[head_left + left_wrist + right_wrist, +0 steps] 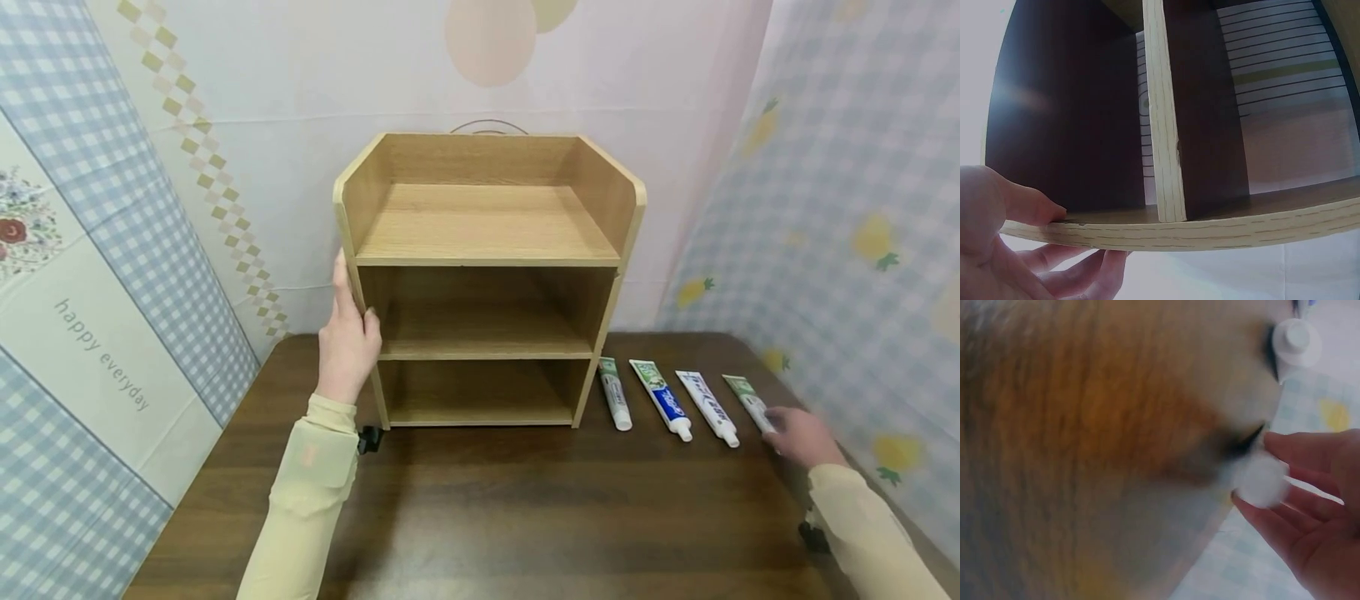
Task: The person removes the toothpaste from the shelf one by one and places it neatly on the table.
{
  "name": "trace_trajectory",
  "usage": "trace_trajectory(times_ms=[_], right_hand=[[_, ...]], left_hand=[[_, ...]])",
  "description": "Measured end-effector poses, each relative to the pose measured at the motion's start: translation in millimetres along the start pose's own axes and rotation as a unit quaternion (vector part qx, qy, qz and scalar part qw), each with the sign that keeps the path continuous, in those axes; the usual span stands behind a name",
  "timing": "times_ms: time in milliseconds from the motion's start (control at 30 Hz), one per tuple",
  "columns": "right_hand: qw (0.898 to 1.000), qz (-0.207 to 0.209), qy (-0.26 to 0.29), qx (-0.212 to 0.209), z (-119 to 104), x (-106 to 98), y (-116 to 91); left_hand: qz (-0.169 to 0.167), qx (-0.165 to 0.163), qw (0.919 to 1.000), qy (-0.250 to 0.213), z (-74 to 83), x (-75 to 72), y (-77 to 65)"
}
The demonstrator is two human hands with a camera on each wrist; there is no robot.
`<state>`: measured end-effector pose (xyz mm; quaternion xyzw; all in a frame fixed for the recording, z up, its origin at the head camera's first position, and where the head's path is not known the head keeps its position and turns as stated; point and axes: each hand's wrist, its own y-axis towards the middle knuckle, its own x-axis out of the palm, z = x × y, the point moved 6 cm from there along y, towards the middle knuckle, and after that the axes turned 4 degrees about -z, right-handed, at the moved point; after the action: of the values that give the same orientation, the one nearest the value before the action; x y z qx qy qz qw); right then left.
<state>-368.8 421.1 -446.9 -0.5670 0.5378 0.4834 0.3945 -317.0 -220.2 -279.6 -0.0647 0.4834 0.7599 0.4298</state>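
A light wooden shelf unit [487,260] stands on the table. My left hand [347,350] holds its left side panel; in the left wrist view the thumb [1038,205] lies on the inner side and the other fingers curl behind the edge. At the far right, my right hand [806,437] grips the cap end of a green-and-white toothpaste tube [746,400]. Its round white cap [1262,481] shows between thumb and fingers in the right wrist view, somewhat blurred. The tube appears to lie on the table.
Three more toothpaste tubes lie in a row right of the shelf: a green-and-grey one [615,396], a blue-and-green one [662,400] and a white one [708,408]. Patterned cloth [840,208] hangs around the brown wooden table [480,508].
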Motion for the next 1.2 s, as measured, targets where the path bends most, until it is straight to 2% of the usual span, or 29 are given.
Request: trace_trajectory(times_ms=[200,467,733,867,1033,1133,1200], right_hand=[[1.000,-0.013,-0.020,-0.021,-2.4,5.3,4.5],[1.000,-0.025,-0.017,0.008,-3.1,7.0,6.3],[1.000,-0.013,-0.003,0.007,-1.5,15.5,7.6],[1.000,-0.007,0.003,-0.001,-0.8,13.9,9.3],[1.000,-0.014,0.012,-0.001,-2.0,11.9,8.8],[1.000,0.001,0.016,0.007,-5.8,10.9,6.0],[0.999,0.031,0.019,0.006,-13.8,7.6,2.5]], left_hand=[[0.001,-0.001,1.0000,0.005,0.3,-3.6,0.8],[-0.005,-0.011,0.9999,0.005,-2.9,-5.1,0.8],[-0.006,-0.016,0.9998,0.009,-5.8,-7.1,-0.2],[0.001,-0.010,0.9999,0.009,-5.0,-8.9,0.6],[-0.006,-0.020,0.9998,0.004,-5.5,-7.3,2.3],[-0.011,-0.023,0.9997,0.001,-5.2,-6.4,3.3],[-0.006,-0.016,0.9998,-0.003,-3.9,-7.4,1.4]])
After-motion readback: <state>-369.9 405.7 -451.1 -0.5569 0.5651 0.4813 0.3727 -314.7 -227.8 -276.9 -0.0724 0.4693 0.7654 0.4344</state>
